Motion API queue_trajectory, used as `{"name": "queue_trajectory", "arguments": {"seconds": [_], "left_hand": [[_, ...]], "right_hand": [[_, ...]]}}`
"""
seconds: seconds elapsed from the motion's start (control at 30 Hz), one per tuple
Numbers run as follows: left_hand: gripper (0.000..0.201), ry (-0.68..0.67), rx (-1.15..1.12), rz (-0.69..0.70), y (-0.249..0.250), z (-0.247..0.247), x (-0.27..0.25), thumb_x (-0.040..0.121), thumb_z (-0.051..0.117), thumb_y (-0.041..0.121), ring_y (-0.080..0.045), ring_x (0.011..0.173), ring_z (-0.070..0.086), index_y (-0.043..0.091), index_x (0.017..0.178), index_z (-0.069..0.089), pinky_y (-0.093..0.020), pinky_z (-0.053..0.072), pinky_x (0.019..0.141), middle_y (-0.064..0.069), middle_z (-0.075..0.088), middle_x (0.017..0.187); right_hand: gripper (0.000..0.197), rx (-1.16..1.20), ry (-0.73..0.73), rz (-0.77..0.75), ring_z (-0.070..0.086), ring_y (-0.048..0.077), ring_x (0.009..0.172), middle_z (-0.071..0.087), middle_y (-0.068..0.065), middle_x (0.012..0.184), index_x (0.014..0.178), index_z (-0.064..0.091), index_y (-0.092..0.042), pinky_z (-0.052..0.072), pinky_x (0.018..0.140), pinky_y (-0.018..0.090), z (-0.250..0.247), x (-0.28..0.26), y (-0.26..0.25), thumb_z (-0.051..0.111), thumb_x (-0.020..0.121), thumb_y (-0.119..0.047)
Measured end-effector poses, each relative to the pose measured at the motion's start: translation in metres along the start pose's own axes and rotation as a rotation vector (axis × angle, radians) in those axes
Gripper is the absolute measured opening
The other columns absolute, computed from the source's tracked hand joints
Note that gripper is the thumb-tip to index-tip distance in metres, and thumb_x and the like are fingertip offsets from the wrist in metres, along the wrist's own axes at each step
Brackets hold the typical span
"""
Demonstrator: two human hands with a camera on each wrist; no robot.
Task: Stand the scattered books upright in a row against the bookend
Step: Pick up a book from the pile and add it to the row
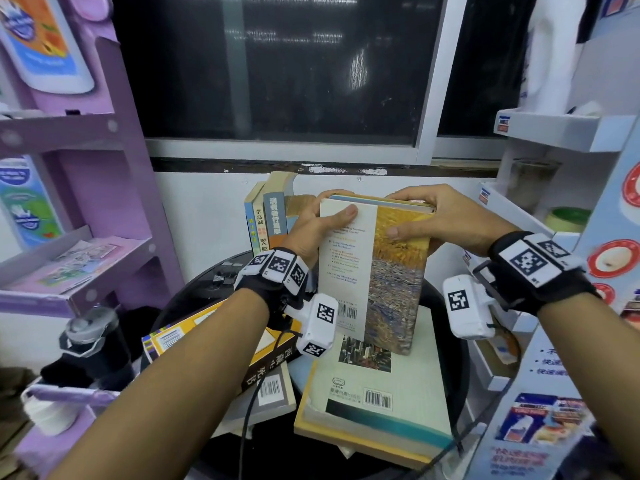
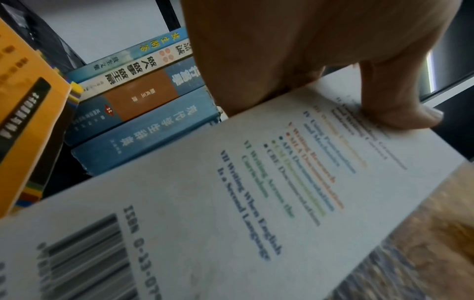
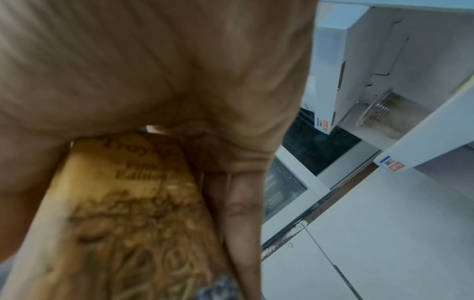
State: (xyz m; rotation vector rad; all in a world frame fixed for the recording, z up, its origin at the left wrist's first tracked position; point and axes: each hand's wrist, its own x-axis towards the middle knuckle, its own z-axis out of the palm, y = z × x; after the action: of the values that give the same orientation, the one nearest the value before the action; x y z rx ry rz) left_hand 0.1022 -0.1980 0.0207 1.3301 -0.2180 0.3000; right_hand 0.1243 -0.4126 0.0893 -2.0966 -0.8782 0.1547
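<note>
Both hands hold a thick book (image 1: 374, 268) with a white and wheat-field back cover upright above the round black table (image 1: 460, 358). My left hand (image 1: 320, 223) grips its upper left edge, thumb on the cover (image 2: 400, 117). My right hand (image 1: 433, 216) grips the top right corner and spine (image 3: 133, 213). Several books (image 1: 268, 216) stand in a row against the wall to the left (image 2: 138, 105). A large cream book (image 1: 377, 393) lies flat below the held one. A yellow book (image 1: 207, 337) and a grey one (image 1: 266, 393) lie flat at the left. The bookend is hidden.
A purple shelf unit (image 1: 104, 202) stands at the left with leaflets. White shelving (image 1: 561, 133) with a glass jar (image 3: 384, 113) and tape roll is at the right. A dark bottle (image 1: 93, 344) sits at the lower left. Black binder clips (image 1: 221, 275) lie on the table.
</note>
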Motion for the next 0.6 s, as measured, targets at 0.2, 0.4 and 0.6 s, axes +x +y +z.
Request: {"name": "queue_trajectory", "arguments": {"seconds": [0.2, 0.4, 0.6], "left_hand": [[0.040, -0.010, 0.097, -0.017, 0.001, -0.001, 0.004, 0.081, 0.067, 0.029, -0.010, 0.064, 0.066, 0.007, 0.113, 0.057, -0.023, 0.052, 0.060, 0.006, 0.069, 0.072], [0.019, 0.044, 0.285, 0.016, 0.010, -0.011, 0.007, 0.092, 0.059, 0.027, -0.006, 0.076, 0.065, 0.016, 0.106, 0.062, -0.022, 0.047, 0.070, 0.009, 0.070, 0.082], [0.036, 0.223, 0.355, 0.112, 0.022, -0.030, 0.019, 0.089, 0.062, 0.034, -0.012, 0.107, 0.058, 0.020, 0.122, 0.061, -0.025, 0.044, 0.087, -0.001, 0.063, 0.119]], "right_hand": [[0.064, -0.104, -0.021, 0.065, 0.072, 0.023, 0.085, 0.070, 0.002, 0.107, 0.122, 0.058, -0.031, 0.062, 0.068, 0.044, 0.009, 0.004, -0.014, 0.085, 0.064, -0.037], [0.044, -0.121, 0.152, 0.106, 0.071, 0.024, 0.073, 0.070, 0.005, 0.098, 0.112, 0.064, -0.027, 0.061, 0.061, 0.041, 0.024, 0.009, -0.022, 0.082, 0.071, -0.026], [0.040, -0.111, 0.250, 0.110, 0.067, 0.020, 0.082, 0.069, 0.003, 0.097, 0.107, 0.067, -0.024, 0.059, 0.071, 0.038, 0.037, 0.024, -0.025, 0.083, 0.070, -0.030]]}}
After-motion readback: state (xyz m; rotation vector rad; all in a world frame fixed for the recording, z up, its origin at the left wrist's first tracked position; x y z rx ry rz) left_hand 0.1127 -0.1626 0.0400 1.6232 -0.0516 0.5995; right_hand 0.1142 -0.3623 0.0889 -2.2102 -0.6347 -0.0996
